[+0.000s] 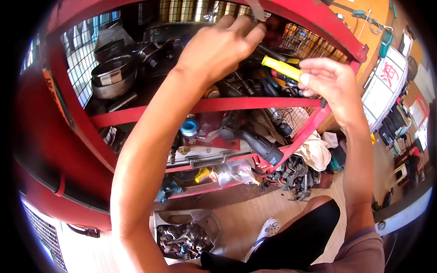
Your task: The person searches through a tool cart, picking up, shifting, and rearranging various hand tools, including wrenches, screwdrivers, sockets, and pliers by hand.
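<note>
My right hand (325,82) pinches one end of a yellow cylindrical object (282,68) over the upper shelf of a red metal rack (218,105). Stretched further in, at the top middle, my left hand (227,43) has its fingers curled near the back of the shelf. A greyish flat piece (257,9) shows just above its fingertips; whether the fingers touch it is unclear. Beneath both hands lie many dark tools, with several handles (268,86) crowded together. Round metal containers (114,77) stand on the left of that shelf.
On the lower shelf are a blue-rimmed roll (189,128) and a black power tool (261,148). A bin of metal parts (184,236) stands on the floor. White cloth (314,152) hangs beside the rack. An orange board (364,32) holds tools at the right.
</note>
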Tool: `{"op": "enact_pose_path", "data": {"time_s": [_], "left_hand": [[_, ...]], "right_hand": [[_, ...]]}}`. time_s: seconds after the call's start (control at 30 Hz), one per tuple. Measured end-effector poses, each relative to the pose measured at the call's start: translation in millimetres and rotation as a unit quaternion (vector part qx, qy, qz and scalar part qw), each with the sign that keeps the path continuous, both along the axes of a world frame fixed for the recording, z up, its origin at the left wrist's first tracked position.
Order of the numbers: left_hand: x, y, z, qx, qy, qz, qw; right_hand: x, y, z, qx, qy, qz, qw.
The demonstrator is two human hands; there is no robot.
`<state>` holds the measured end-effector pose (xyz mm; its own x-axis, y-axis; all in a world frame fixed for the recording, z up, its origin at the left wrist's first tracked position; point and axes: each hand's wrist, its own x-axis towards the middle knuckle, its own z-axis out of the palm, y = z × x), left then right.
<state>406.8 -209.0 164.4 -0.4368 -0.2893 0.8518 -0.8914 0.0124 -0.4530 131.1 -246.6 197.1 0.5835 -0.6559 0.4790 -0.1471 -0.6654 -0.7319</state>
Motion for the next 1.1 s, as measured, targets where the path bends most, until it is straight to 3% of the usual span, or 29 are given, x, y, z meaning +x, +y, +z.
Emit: {"op": "enact_pose_path", "data": {"time_s": [0.17, 0.37, 0.5, 0.6, 0.67, 0.73, 0.77, 0.9, 1.1], "left_hand": [[-3, 2, -5, 0.038, -0.017, 0.032, 0.999], [-2, 6, -2, -0.001, -0.034, 0.024, 0.999], [-5, 8, -1, 0.001, -0.003, 0.05, 0.999], [-7, 9, 0, -0.018, 0.01, 0.078, 0.997], [-8, 11, 2, -0.029, 0.036, 0.084, 0.995], [-7, 9, 2, -0.04, 0.039, 0.118, 0.991], [-7, 9, 3, -0.037, 0.038, 0.12, 0.991], [-8, 8, 2, -0.047, 0.035, 0.135, 0.989], [-10, 9, 3, -0.058, 0.022, 0.164, 0.984]], "right_hand": [[-34, -2, -21, 0.081, -0.05, 0.036, 0.995], [-36, -8, -45, 0.118, -0.092, 0.042, 0.988], [-28, -19, -58, 0.021, -0.126, -0.013, 0.992], [-18, -37, -66, -0.079, -0.09, -0.052, 0.991], [-7, -50, -71, -0.251, -0.088, -0.072, 0.961], [1, -54, -65, -0.433, -0.062, -0.1, 0.894], [5, -54, -64, -0.465, -0.066, -0.1, 0.877], [3, -62, -67, -0.513, -0.058, -0.087, 0.852], [3, -57, -94, -0.47, -0.079, -0.074, 0.876]]}}
